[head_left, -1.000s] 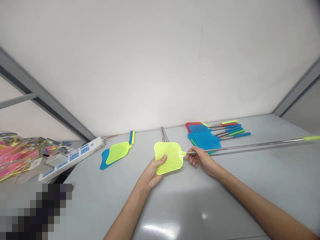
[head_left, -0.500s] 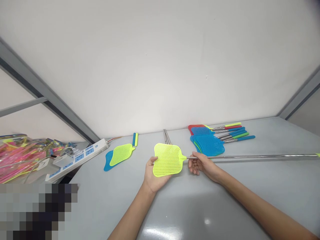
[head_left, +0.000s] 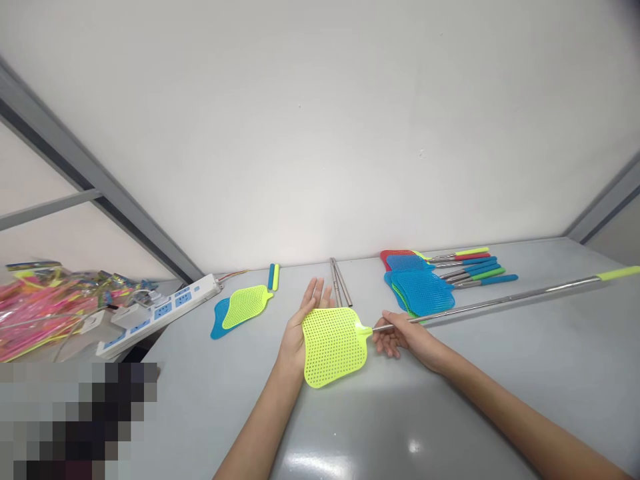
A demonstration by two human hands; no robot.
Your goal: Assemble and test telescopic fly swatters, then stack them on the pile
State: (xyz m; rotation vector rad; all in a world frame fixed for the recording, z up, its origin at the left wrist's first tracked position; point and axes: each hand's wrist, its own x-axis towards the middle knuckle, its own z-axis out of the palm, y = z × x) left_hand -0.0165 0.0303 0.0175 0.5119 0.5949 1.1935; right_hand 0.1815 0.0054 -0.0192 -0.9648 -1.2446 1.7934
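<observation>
A yellow-green fly swatter (head_left: 336,347) with a perforated head and a long extended metal rod lies across the middle of the view, its yellow-green handle far to the right. My right hand (head_left: 400,337) pinches the rod just beside the head's neck, thumb and forefinger on it, other fingers loosely curled. At the head's left edge, my left hand (head_left: 300,327) has its fingers stretched out and partly behind the mesh; whether it touches is hard to tell. Beyond that hand lie several thin metal rods (head_left: 341,283) on the grey table.
At the back right is a pile of fly swatters (head_left: 425,290) with blue, red and green parts. Two loose swatter heads (head_left: 245,308) and two handle sleeves (head_left: 273,277) lie left. A power strip (head_left: 165,313) and colourful plastic packages (head_left: 50,307) are further left. A wall (head_left: 320,133) stands behind.
The swatter's head has come lower and its handle end has swung upward into view. My left hand has opened, fingers now stretched upward; my right hand still holds the rod.
</observation>
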